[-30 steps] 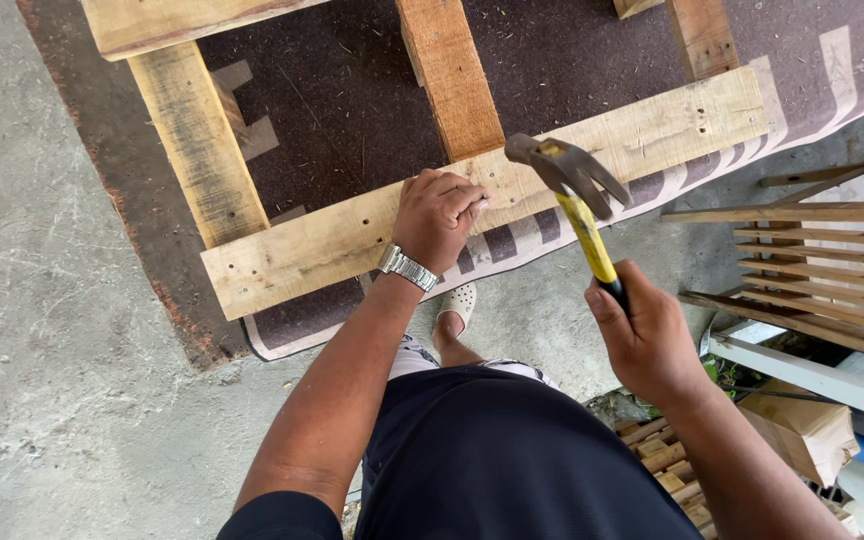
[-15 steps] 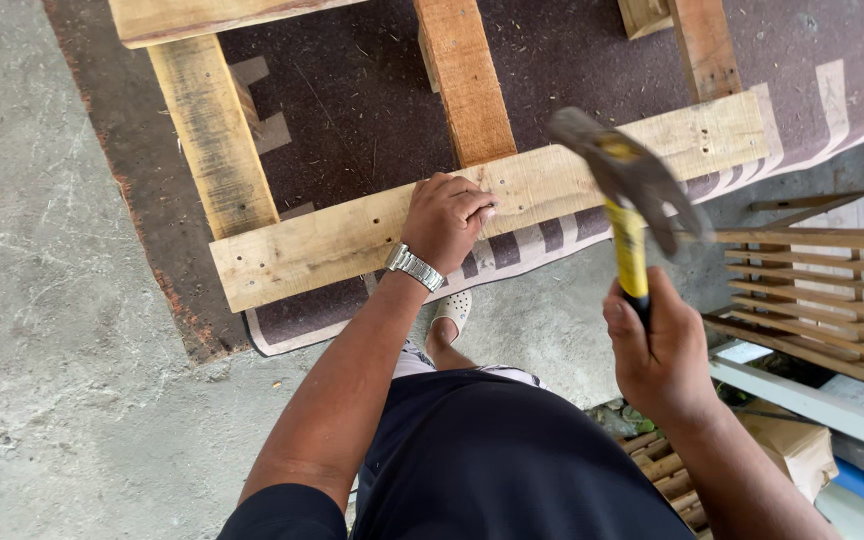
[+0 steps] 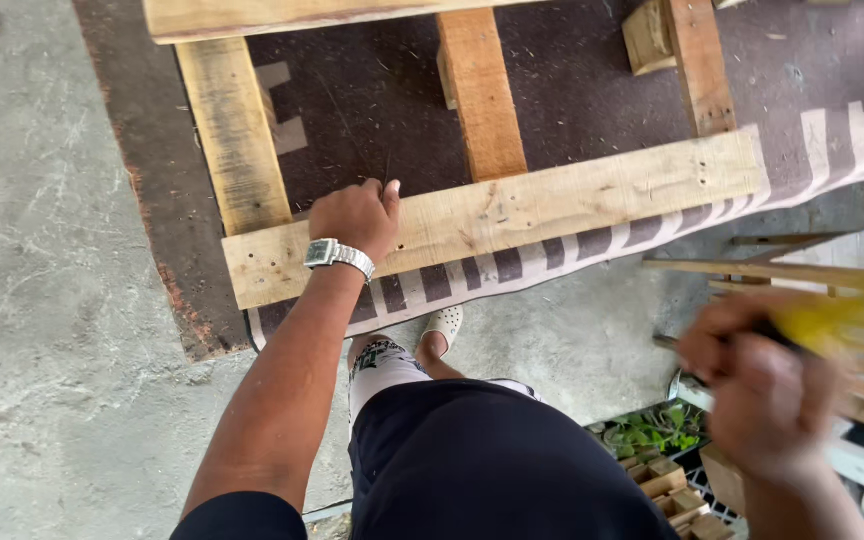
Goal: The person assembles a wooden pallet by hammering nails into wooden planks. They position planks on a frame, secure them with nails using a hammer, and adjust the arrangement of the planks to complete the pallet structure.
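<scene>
Pallet board (image 3: 552, 205), pale and nail-holed, is lying across the near edge of the wooden frame on the dark mat (image 3: 352, 110), and the left hand (image 3: 357, 215) is pressing its curled fingers down on it, seemingly to steady it. Blurred at the lower right, the right hand (image 3: 762, 385) is gripping a yellow-handled tool (image 3: 842, 315), its head out of view. Slatted wood (image 3: 802, 275) and a crate of plants (image 3: 652, 432) are crowding that side.

No packages, labels, signs or screens in view.
</scene>
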